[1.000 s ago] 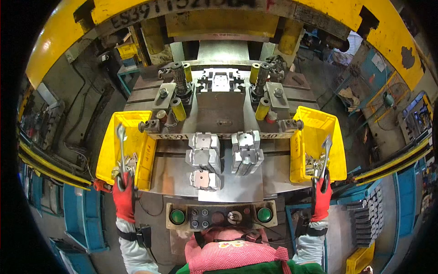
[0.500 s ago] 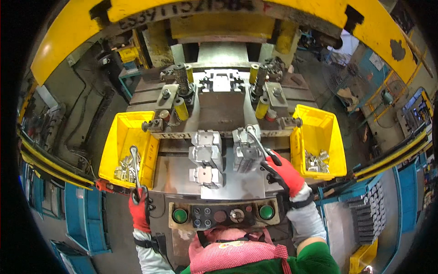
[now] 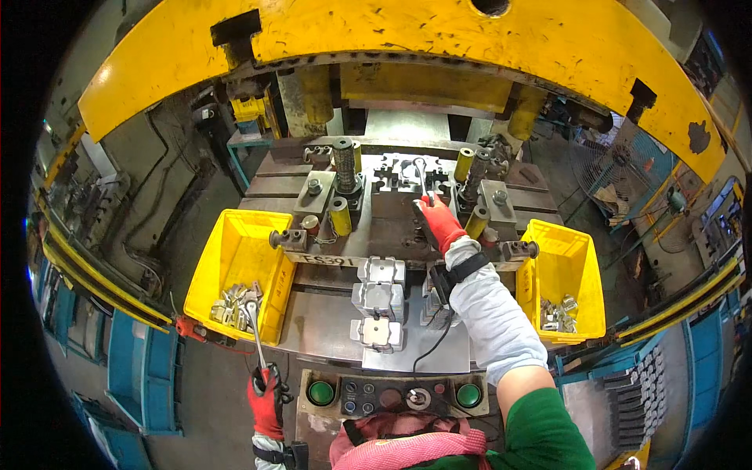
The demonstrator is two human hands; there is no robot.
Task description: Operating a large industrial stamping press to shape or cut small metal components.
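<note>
My left hand (image 3: 267, 401), in a red and black glove, is closed around the handle of a long metal tool with a round, ring-like head (image 3: 257, 333). That head is at the metal parts (image 3: 233, 304) inside the left yellow bin. My right hand (image 3: 439, 223), gloved alike, reaches forward over the die (image 3: 392, 210) and grips a similar round-headed metal tool (image 3: 424, 174). Its head lies over a bright flat metal piece (image 3: 402, 177) in the die; whether they touch I cannot tell. Stacked silver metal parts (image 3: 379, 301) stand on the plate in front; my right forearm partly hides a second stack (image 3: 428, 301).
Yellow bins (image 3: 205, 258) (image 3: 594, 270) holding small metal parts flank the die. Posts with yellow cylinders (image 3: 340, 216) rise around it. A yellow press frame (image 3: 439, 31) arches overhead. Close to my body is a control panel (image 3: 392, 396) with two green buttons.
My right hand has moved forward from the second stack to the die, bringing its tool over the metal piece. My left tool still points into the left bin. The whole view has shifted.
</note>
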